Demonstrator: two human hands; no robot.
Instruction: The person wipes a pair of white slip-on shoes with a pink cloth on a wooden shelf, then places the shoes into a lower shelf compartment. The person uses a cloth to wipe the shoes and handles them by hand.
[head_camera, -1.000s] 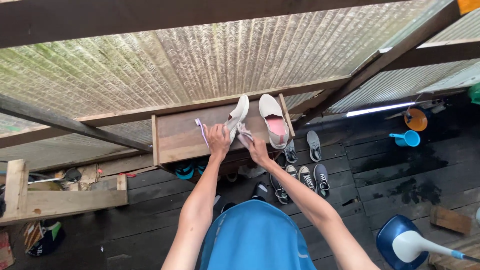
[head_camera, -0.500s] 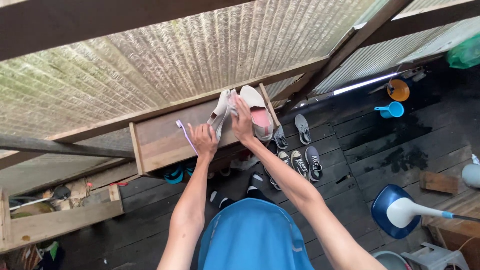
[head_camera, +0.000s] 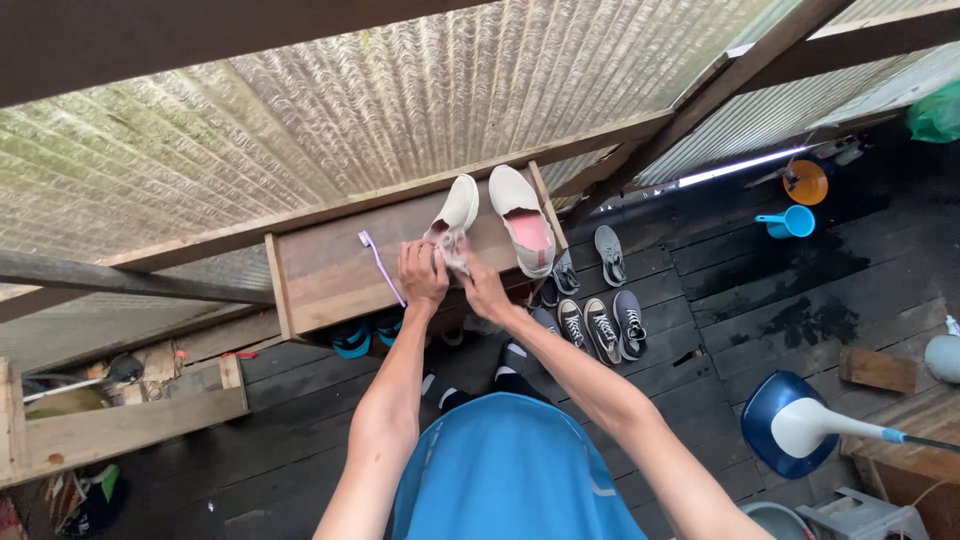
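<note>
A cream shoe (head_camera: 455, 215) is lying on a wooden shelf (head_camera: 330, 270), and both hands are working at its back end. The left hand (head_camera: 422, 272) is closing its grip around the heel of this shoe. The right hand (head_camera: 487, 292) is just beside it, pinching a small pale cloth (head_camera: 452, 245) against the same heel. A second cream shoe (head_camera: 524, 220) with a pink inside is lying next to the first one, near the right end of the shelf. A purple toothbrush (head_camera: 381, 266) is resting on the shelf just to the left of the left hand. Below the shelf, dark sneakers (head_camera: 600, 315) are sitting in pairs on the black wooden floor (head_camera: 800, 300). Farther right, a blue cup (head_camera: 789, 221) and an orange bowl (head_camera: 805, 182) are sitting on the floor. A blue dustpan (head_camera: 790, 425) with a white handle is lying near the bottom right corner.
</note>
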